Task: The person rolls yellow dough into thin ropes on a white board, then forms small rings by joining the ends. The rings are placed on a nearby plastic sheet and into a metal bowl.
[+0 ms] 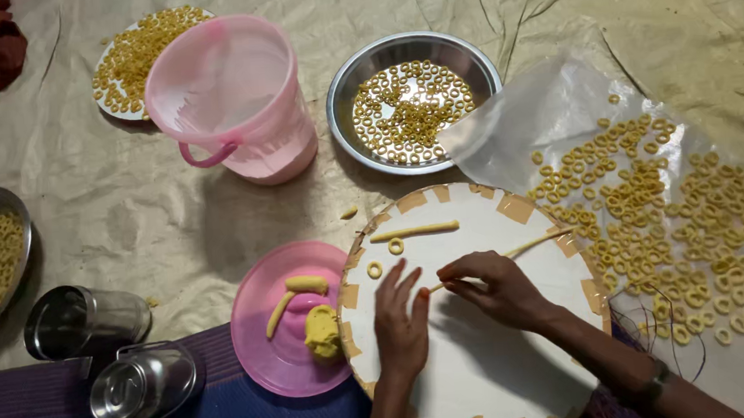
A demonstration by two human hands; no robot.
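My left hand lies flat, fingers spread, on a round white board edged with tan tape. My right hand pinches a thin rope of yellow dough that stretches up and to the right across the board. Above the hands lie a thicker dough rope and two small dough rings. Left of the board, a pink lid carries a dough lump and two short dough rolls.
A clear plastic sheet at the right holds several dough rings. A steel bowl, a white plate and a steel dish at the left also hold rings. A pink bucket and two steel cups stand nearby.
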